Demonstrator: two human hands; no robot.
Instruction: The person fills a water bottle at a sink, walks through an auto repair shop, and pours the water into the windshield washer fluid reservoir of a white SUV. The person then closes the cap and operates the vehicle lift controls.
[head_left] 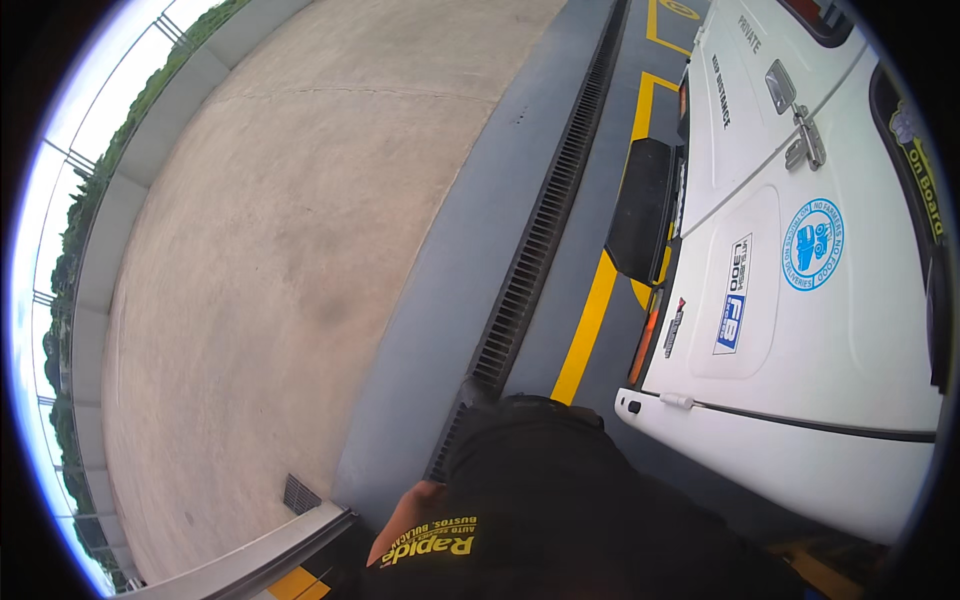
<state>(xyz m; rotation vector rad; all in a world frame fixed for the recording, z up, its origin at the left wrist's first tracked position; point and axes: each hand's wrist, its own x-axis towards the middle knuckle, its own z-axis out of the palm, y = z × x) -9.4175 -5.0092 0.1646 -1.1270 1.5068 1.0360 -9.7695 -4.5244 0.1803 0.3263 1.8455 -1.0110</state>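
Note:
Neither of my hands shows, so what they hold or touch is hidden. Dark clothing with yellow lettering (pixel 540 500) fills the lower middle. Along its left edge a short strip of bare arm (pixel 403 518) comes out, with no fingers visible. Close by on the right stands a white van (pixel 760 320), its rear doors closed. A metal latch (pixel 806 140) and a round blue sticker (pixel 812 244) are on the doors. A black flap or step (pixel 641 205) juts out at the van's lower edge.
A long black drain grate (pixel 545 215) crosses the grey-blue floor beside a yellow line (pixel 588 325). Pale concrete (pixel 290 230) spreads to the left, bounded by a low wall (pixel 97 270). At the lower left lie a metal beam or rail (pixel 270 558) and a small floor grate (pixel 300 494).

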